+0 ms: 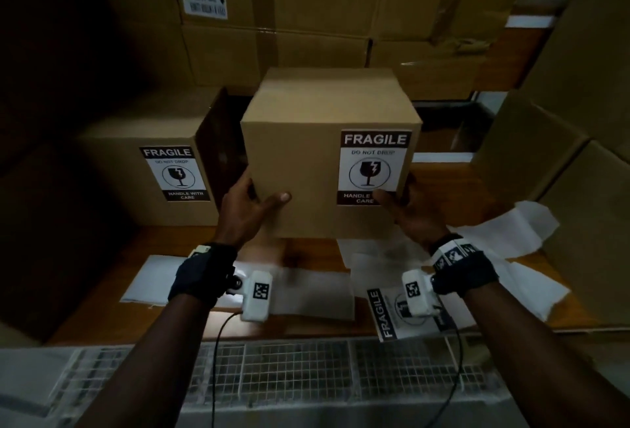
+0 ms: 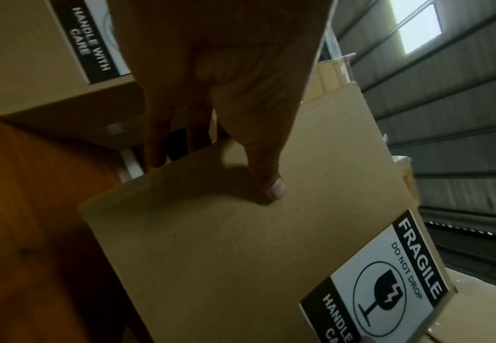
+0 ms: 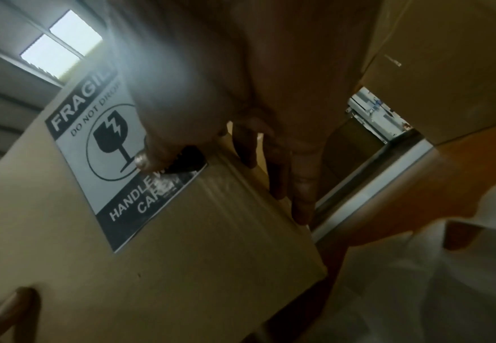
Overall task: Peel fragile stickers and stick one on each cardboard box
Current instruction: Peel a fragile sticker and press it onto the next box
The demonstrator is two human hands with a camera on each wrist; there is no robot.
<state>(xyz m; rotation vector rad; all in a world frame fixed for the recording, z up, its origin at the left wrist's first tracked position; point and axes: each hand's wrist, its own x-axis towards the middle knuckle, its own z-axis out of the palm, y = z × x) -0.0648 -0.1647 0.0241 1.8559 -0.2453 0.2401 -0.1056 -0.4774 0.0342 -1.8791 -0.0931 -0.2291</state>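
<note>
I hold a small cardboard box (image 1: 306, 161) up above the wooden table (image 1: 109, 311) with both hands. A fragile sticker (image 1: 373, 168) is stuck on the right half of its front face. My left hand (image 1: 250, 204) grips the box's left lower edge, thumb on the front (image 2: 273, 185), fingers round the side. My right hand (image 1: 405, 204) grips the right lower edge, its thumb (image 3: 146, 160) lying on the sticker's bottom (image 3: 117, 148). A second box (image 1: 150, 161) to the left stands on the table and bears its own fragile sticker (image 1: 175, 173).
Larger cardboard boxes (image 1: 306, 11) are stacked behind and to the right (image 1: 562, 161). White backing sheets (image 1: 494, 233) lie on the table's right; a sheet (image 1: 153, 277) lies on its left. An unused fragile sticker (image 1: 392, 315) lies near the front edge. A wire mesh (image 1: 289, 369) runs below.
</note>
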